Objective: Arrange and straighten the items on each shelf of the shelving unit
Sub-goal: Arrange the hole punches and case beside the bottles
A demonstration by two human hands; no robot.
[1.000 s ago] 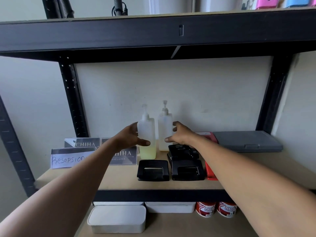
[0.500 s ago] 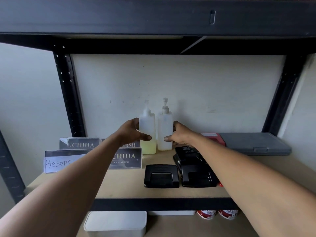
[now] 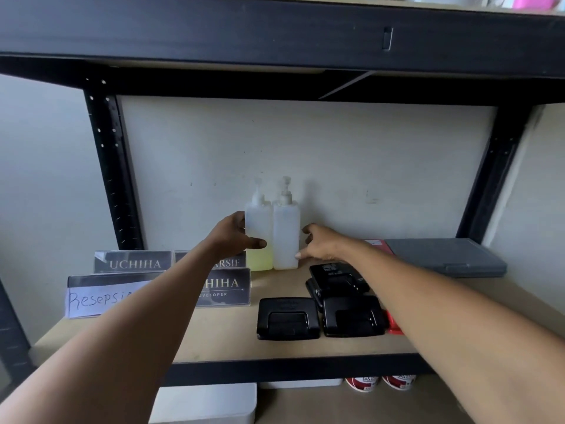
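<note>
While left hand [image 3: 232, 237] grips the left bottle [image 3: 258, 237], right fingers [image 3: 305, 240] (loosely spread) flank the right bottle [image 3: 286, 234].

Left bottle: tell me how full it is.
Partly full. The left bottle shows yellowish liquid only in its bottom part; the body above looks clear. It stands upright, held by the left hand.

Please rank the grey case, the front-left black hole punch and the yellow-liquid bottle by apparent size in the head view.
1. grey case, though it lies farther back.
2. front-left black hole punch and yellow-liquid bottle: too alike, and at different depths, to rank.
</note>
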